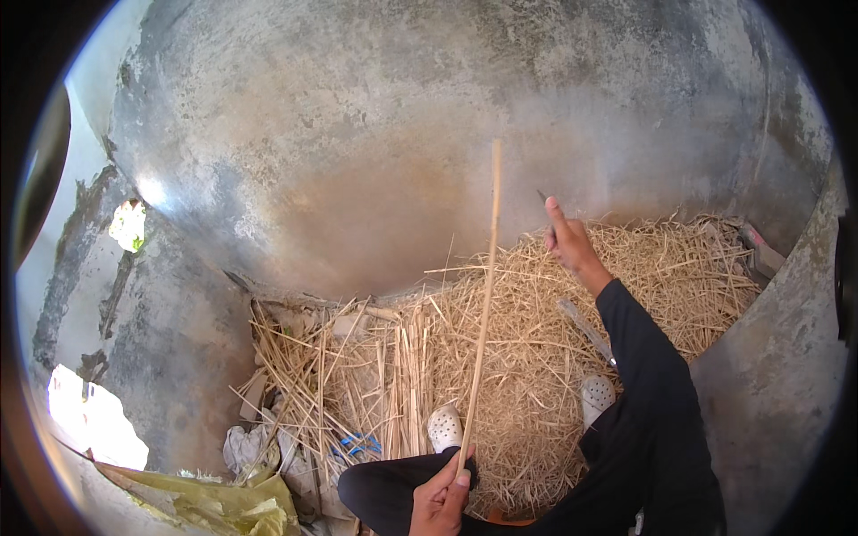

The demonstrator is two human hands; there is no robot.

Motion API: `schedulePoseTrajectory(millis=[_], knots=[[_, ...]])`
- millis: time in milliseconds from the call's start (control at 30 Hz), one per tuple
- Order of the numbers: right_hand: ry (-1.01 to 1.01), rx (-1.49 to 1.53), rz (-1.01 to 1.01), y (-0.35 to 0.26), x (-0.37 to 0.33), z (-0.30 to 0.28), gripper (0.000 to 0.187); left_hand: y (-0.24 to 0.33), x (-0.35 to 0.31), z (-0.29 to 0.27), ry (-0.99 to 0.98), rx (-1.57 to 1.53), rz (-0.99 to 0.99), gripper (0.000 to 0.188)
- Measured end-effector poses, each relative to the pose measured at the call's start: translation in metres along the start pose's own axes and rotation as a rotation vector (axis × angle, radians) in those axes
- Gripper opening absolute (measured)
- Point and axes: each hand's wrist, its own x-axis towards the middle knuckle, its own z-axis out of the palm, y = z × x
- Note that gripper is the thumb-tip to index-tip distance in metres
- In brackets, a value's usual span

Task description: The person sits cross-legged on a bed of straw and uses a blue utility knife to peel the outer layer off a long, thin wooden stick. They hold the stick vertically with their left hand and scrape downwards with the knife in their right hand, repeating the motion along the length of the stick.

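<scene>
A long, thin bamboo strip (488, 286) rises from my left hand (440, 502), which pinches its lower end between thumb and fingers. It stands nearly upright, tilting slightly right toward its top. To the right of the strip, my right hand (572, 246) is raised and closed, its thumb pointing up. A small dark blade tip (541, 194) sticks out by that thumb, like the point of a knife; its handle is hidden in the fist. The right hand is apart from the strip.
Pale shavings (536, 384) cover the floor, with loose bamboo strips (407, 384) at left. A flat grey tool (585, 329) lies near my right shoe (597, 397). Blue twine (359, 444) and a yellowish sheet (223, 502) lie at lower left. A concrete wall (357, 134) stands behind.
</scene>
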Motion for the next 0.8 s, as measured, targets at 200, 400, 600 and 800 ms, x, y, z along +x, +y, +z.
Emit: schedulePoseTrajectory(millis=[200,400,600,800], knots=[[-0.245,0.336,0.018,-0.028,-0.042,0.033,0.034,-0.016,0.018,-0.005,-0.156,-0.112,-0.041,0.043],[-0.184,0.491,0.117,-0.018,-0.033,0.03,0.019,-0.025,0.064,-0.021,-0.259,0.098,-0.011,0.039],[-0.156,0.503,0.141,-0.006,-0.026,0.027,0.018,-0.034,0.09,-0.015,-0.314,0.081,0.05,0.038],[-0.163,0.559,0.174,0.002,-0.022,0.022,0.017,-0.042,0.097,-0.011,-0.254,0.269,0.136,0.035]])
